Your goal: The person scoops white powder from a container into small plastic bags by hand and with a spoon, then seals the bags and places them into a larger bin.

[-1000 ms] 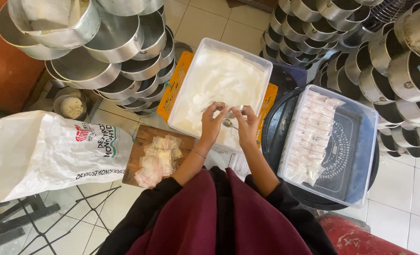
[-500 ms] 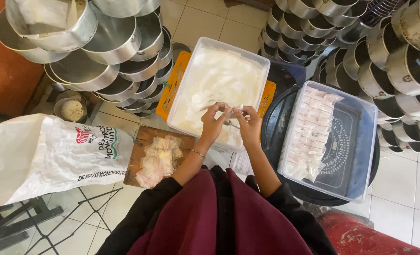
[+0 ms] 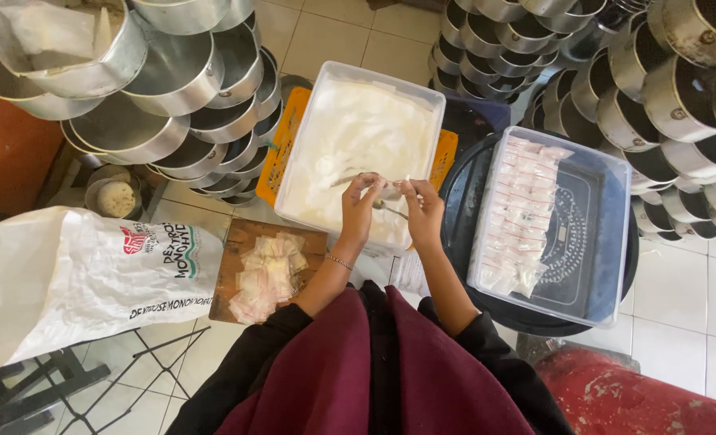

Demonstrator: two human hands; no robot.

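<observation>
Little has shifted since the earlier frames — both hands stay together over the near edge of the white powder tub (image 3: pixel 358 149), though the right hand (image 3: pixel 424 211) has drawn slightly apart from the left hand (image 3: pixel 360 205), so a thin metal spoon (image 3: pixel 390 209) now shows between them.

That spoon is the thing both hands work around. Its long axis runs roughly left to right, tilted a little down toward the right hand, which looks to pinch its handle end with fingers curled closed. The left hand is also curled shut, its fingertips pinched on something small and pale at the spoon's bowl end — likely a little clear sachet, though it is too small to tell for sure. The two hands are just beside each other, both above the tub's near rim, so neither is clearly nearer.

To the person's left, on a wooden board (image 3: pixel 237 242) on the floor, lies a loose heap of empty sachets (image 3: pixel 269 274), near the left forearm. To the right, a clear plastic box (image 3: pixel 600 234) holds filled sachets (image 3: pixel 519 217) laid in rows, just beyond the right hand. A big white sack (image 3: pixel 76 274) lies further left, and stacked metal tins (image 3: pixel 173 97) crowd both sides.
</observation>
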